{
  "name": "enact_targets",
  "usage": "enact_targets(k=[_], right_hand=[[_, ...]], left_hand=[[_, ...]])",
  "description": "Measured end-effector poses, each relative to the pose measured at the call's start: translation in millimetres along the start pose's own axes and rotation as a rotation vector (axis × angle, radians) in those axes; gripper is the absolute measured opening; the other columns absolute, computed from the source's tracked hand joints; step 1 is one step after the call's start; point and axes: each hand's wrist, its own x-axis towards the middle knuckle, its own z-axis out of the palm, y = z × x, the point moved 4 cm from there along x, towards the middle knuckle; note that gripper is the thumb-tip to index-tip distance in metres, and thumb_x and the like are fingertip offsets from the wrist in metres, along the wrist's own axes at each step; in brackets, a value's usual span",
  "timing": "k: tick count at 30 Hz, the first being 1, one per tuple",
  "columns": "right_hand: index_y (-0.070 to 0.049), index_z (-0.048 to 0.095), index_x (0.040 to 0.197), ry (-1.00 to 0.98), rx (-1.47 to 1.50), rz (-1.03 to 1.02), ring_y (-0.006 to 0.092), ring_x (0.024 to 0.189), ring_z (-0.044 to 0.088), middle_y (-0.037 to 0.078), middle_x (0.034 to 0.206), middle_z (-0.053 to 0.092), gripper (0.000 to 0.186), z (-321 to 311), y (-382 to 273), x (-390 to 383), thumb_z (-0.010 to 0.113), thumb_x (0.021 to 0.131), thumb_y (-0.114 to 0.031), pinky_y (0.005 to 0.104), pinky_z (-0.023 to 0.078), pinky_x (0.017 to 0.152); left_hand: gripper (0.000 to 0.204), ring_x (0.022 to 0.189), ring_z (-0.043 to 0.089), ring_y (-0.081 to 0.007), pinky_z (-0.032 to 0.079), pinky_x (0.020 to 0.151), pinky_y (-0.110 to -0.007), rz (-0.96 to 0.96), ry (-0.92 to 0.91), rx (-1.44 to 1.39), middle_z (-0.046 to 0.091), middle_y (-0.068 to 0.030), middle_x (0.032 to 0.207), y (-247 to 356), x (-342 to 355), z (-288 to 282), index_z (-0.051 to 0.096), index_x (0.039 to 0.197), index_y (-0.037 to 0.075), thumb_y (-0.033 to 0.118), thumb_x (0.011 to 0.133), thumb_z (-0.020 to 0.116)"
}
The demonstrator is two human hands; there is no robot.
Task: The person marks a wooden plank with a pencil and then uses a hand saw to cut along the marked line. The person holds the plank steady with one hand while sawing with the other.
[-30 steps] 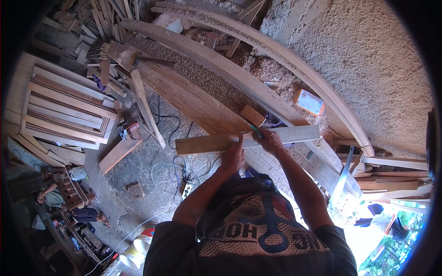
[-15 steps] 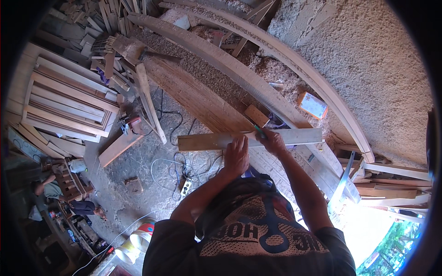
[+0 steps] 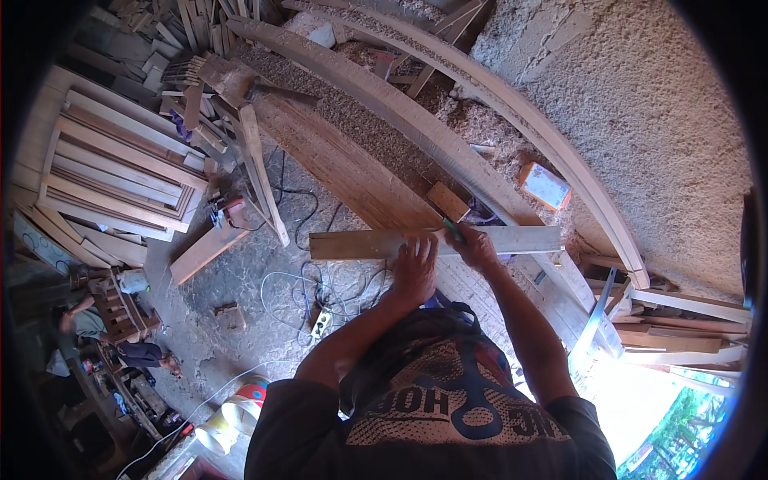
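Observation:
A long pale wooden board [image 3: 352, 245] lies crosswise in front of me, over a wider plank. My left hand [image 3: 414, 270] rests on its near side, the fingers stretched and slightly apart across its top face. Just right of it, my right hand [image 3: 477, 250] is closed around a slim tool with a green handle [image 3: 454, 232]. The tool's thin dark end points up and left past the board's far edge; its exact kind is unclear. A small brown wood block [image 3: 447, 202] sits just beyond the board.
A hammer [image 3: 280, 94] lies on the wide plank [image 3: 344, 164]. Curved beams [image 3: 400, 100] arch beyond, amid shavings and an orange-white box [image 3: 546, 186]. Cables and a power strip [image 3: 322, 323] are on the floor. Left are a wooden frame [image 3: 124, 164] and another person [image 3: 136, 352].
My left fingers have straightened and spread on the board from a more bunched pose. My right hand keeps the tool in nearly the same place. The view has shifted slightly.

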Motion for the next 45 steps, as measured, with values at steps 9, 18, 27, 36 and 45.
enact_targets(k=[9,18,27,36,45], right_hand=[[-0.003,0.070,0.119,0.119,0.333,0.224,0.0211,0.084,0.067,0.011,0.092,0.071,0.049,-31.0,19.1,25.7,0.053,0.104,-0.047,0.0390,0.053,0.075],[-0.004,0.075,0.108,-0.065,0.008,0.019,0.0184,0.085,0.069,0.011,0.102,0.073,0.038,-24.7,-37.1,53.8,0.062,0.099,-0.038,0.0330,0.054,0.073],[-0.007,0.077,0.102,-0.251,0.093,-0.138,0.0153,0.089,0.071,0.008,0.100,0.076,0.018,1.1,-48.5,62.9,0.075,0.089,-0.020,0.0291,0.056,0.081],[-0.007,0.078,0.101,-0.429,0.121,-0.077,0.0174,0.091,0.072,0.007,0.097,0.077,0.023,34.6,-48.5,74.3,0.078,0.085,-0.023,0.0326,0.056,0.084],[-0.006,0.078,0.099,-0.457,0.133,-0.081,0.0146,0.089,0.070,0.006,0.092,0.076,0.019,43.2,-61.1,78.0,0.079,0.084,-0.018,0.0311,0.054,0.083]], left_hand=[[0.076,0.121,0.044,-0.0439,0.037,0.104,-0.057,0.044,0.063,0.109,0.043,-0.0233,0.130,2.6,6.4,0.7,0.044,0.139,-0.004,0.026,0.075,0.071],[0.053,0.114,0.049,-0.0445,0.038,0.106,-0.055,0.038,0.151,0.169,0.047,-0.0272,0.121,9.2,10.2,-7.4,0.050,0.126,-0.003,0.023,0.082,0.063],[0.057,0.120,0.045,-0.0459,0.037,0.108,-0.059,-0.022,0.186,0.201,0.044,-0.0273,0.126,14.7,8.9,5.9,0.049,0.133,-0.004,0.024,0.084,0.059],[0.058,0.122,0.044,-0.0484,0.036,0.109,-0.060,-0.004,0.191,0.183,0.042,-0.0291,0.132,17.2,5.2,9.6,0.052,0.136,-0.003,0.024,0.086,0.058],[0.060,0.121,0.045,-0.0482,0.036,0.110,-0.060,-0.027,0.152,0.167,0.041,-0.0295,0.135,15.4,6.6,9.6,0.052,0.140,-0.002,0.024,0.086,0.059]])
